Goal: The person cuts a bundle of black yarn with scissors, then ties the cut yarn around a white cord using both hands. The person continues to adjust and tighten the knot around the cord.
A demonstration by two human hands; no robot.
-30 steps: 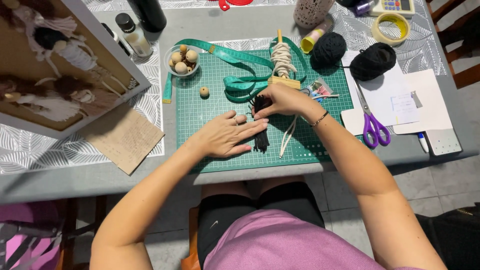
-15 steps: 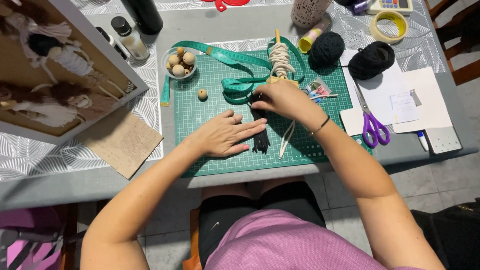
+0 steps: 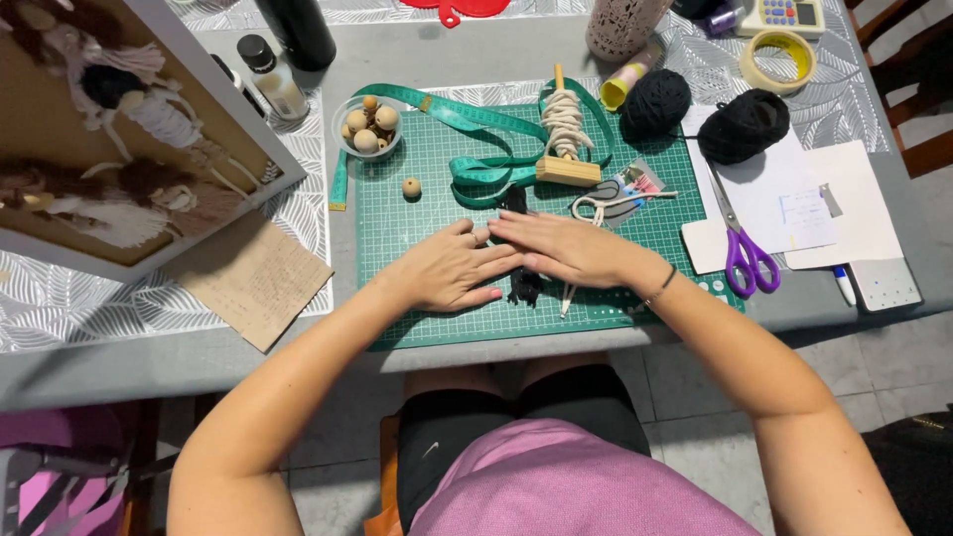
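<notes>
My left hand (image 3: pixel 452 270) lies flat on the green cutting mat (image 3: pixel 417 199), fingers spread and pointing right. Beside it my right hand (image 3: pixel 566 248) lies palm down, fingers pointing left and pressing on a bundle of black yarn (image 3: pixel 523 285). The yarn shows above and below the fingers; its middle is hidden under my right hand. The fingertips of both hands meet near the mat's centre. A thin pale tool (image 3: pixel 567 298) pokes out below my right hand.
A green tape measure (image 3: pixel 467 119), a wooden block wound with cream cord (image 3: pixel 564 134), small scissors (image 3: pixel 606 203), a loose wooden bead (image 3: pixel 411 188) and a bowl of beads (image 3: pixel 367 127) sit on the mat. Black yarn balls (image 3: pixel 655 102), purple scissors (image 3: pixel 740 253), papers and a framed doll picture (image 3: pixel 119 149) surround it.
My right hand has come down from the upper part of the yarn and now lies flat across it. My left hand stays flat on the mat. The camera view has shifted slightly.
</notes>
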